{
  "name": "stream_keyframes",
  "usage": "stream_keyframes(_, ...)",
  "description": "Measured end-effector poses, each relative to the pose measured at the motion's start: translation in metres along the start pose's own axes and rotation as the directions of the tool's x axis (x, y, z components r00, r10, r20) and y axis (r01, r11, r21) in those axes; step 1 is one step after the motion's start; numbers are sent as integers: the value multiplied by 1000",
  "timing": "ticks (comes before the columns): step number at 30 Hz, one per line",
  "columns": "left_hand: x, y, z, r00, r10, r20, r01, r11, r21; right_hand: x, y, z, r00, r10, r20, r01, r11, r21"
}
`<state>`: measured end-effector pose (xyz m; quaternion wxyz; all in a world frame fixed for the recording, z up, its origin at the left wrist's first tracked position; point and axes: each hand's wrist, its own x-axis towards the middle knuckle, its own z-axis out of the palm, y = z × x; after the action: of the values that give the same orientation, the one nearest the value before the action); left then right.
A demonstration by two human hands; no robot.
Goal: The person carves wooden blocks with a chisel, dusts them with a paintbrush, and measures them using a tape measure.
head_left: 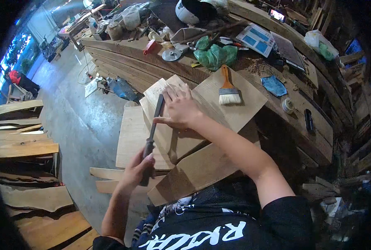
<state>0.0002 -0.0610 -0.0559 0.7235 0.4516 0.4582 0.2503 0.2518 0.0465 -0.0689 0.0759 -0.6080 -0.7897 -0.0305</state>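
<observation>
My left hand [139, 168] is closed round the dark handle of a chisel [158, 107], whose flat blade points away from me over a pale wooden board [152, 92]. Pencil-like marks show near the board's far corner. My right hand [180, 106] lies flat on the wood with fingers stretched out. Its thumb reaches across to the chisel's shaft and its fingertips are beside the blade's end. More pale boards [129, 139] lie beneath and around. A wide brush [228, 93] with an orange handle rests on a board right of my right hand.
A green plastic bag [214, 54], a metal disc [171, 55] and a printed sheet [256, 39] lie on thick stacked timber. At the right are a tape roll [288, 105] and a blue piece [273, 85]. Cut planks [35, 198] line the left. A person [21, 79] is far left.
</observation>
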Motion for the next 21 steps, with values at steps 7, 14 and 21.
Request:
stream_keyframes(7,-43,22,-10,994,14,-108,5,984,178,-8,-5,-26,990,-6,140,13,999,-50)
stream_keyframes(14,-60,15,14,995,-84,-45,86,996,26,-32,36,-48,957,60,283,-102,986,136)
stream_keyframes(21,-28,3,34,993,-119,-11,119,992,-49,-62,78,-24,993,5,-121,26,967,255)
